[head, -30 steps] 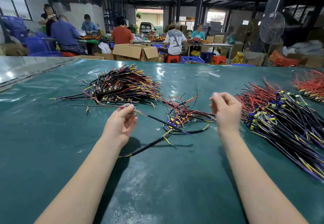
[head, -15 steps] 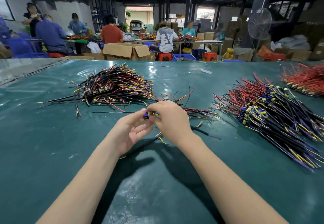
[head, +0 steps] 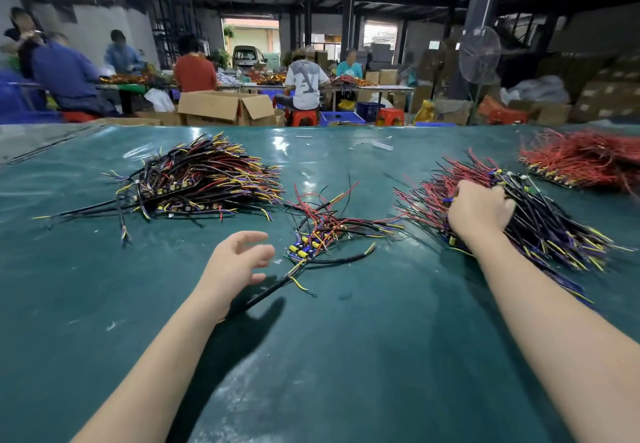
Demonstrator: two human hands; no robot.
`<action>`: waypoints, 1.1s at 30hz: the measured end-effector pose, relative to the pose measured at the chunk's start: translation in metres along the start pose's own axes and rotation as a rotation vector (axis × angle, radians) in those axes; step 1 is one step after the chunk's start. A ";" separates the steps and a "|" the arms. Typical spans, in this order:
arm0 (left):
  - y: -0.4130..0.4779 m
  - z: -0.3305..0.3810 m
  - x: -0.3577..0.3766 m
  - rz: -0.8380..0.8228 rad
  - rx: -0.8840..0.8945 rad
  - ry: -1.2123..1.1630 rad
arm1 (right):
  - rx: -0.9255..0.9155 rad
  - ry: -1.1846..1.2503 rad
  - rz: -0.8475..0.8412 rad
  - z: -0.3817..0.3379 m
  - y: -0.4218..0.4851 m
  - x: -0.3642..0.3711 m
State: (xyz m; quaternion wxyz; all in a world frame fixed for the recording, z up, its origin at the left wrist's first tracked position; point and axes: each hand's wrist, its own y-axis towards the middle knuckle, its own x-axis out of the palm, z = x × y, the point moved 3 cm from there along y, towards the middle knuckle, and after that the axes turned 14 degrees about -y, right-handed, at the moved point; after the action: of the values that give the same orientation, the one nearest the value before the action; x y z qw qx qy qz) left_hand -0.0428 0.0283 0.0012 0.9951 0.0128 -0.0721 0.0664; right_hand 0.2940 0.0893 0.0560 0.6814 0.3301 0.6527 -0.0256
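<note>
Right hand [head: 479, 212] buried in wire pile [head: 554, 231], right-centre of frame; fingers dug in, can't tell grip. Left hand [head: 239, 262] spread, holding nothing, just beside small harness bundle [head: 322, 234], centre.

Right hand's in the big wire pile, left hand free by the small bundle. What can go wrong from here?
1. The right hand grips into the tangled right pile; lifting one harness will likely drag neighbours out or scatter it.
2. Red leads of the small bundle stretch toward that pile, so the two could snag and mix.
3. The open left hand hovers by a black cable; a careless sweep might knock it.
</note>
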 end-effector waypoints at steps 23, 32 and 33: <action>-0.004 -0.012 0.010 -0.136 0.252 0.905 | -0.476 0.677 -0.396 -0.136 -0.114 0.035; 0.003 -0.004 -0.017 0.097 0.062 0.933 | -0.837 0.863 -0.630 -0.156 -0.149 0.008; 0.004 -0.008 -0.017 0.081 0.030 0.989 | -0.829 0.846 -0.606 -0.158 -0.150 0.007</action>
State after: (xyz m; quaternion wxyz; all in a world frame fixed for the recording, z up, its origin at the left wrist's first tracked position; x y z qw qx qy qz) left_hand -0.0591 0.0306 -0.0086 0.9064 -0.0088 0.4092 0.1041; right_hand 0.0877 0.0513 -0.0019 0.3998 -0.1760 0.8836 0.1688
